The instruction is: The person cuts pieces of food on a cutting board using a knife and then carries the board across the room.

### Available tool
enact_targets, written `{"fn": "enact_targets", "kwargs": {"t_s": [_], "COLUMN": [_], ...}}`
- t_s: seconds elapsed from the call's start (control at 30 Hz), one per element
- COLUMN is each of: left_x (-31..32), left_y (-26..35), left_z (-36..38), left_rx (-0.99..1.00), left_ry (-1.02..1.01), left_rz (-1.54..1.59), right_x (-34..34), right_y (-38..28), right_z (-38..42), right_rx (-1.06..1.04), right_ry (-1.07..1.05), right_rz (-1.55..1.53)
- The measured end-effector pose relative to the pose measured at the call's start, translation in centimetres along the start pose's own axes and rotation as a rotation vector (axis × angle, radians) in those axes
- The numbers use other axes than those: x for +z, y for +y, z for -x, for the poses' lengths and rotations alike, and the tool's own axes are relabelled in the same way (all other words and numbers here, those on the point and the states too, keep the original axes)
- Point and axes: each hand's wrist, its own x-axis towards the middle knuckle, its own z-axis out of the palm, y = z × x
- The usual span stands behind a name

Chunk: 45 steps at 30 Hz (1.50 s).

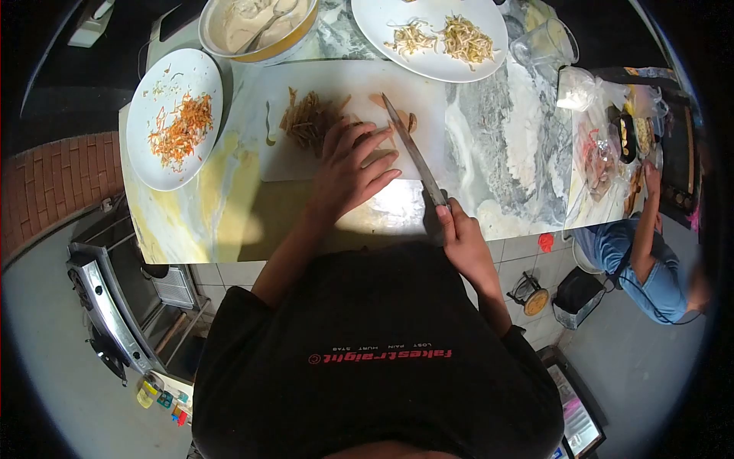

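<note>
My right hand (463, 236) is closed around the handle of a long kitchen knife (413, 151), its blade pointing away from me across a white cutting board (287, 167). Left of the blade, my left hand (355, 168) lies over the board with fingers spread, touching pale food pieces partly hidden beneath it. Thin brown strips (304, 121) are heaped beyond its knuckles. A few brownish slices (411, 121) lie by the blade near its tip. One dark green sliver (269, 126) is at the board's left side.
A white plate (142, 145) carries orange and pale shreds. Bean sprouts (468, 40) rest on another plate (375, 27). There is a bowl of beige batter (248, 27) with a spoon, and a clear cup (550, 44). Plastic bags (600, 145) and a person in blue (650, 268) are at right.
</note>
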Motion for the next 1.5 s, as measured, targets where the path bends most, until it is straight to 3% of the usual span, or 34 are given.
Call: {"fn": "enact_targets", "kwargs": {"t_s": [0.87,0.93,1.03,1.5], "left_x": [0.4,0.2,0.3,0.3], "left_y": [0.0,0.1,0.0,0.0], "left_z": [-0.4,-0.4,-0.4,-0.3], "left_rx": [-0.067,-0.085,-0.079,-0.033], "left_ry": [0.034,0.028,0.046,0.053], "left_rz": [-0.017,0.005,0.016,-0.003], "right_x": [0.3,1.1,0.7,1.3], "right_y": [0.1,0.7,-0.2,0.3], "right_z": [-0.2,-0.3,-0.5,-0.7], "right_rx": [0.006,-0.118,-0.044,-0.096], "right_ry": [-0.014,0.06,-0.024,0.029], "right_rz": [-0.024,-0.041,-0.032,-0.03]}}
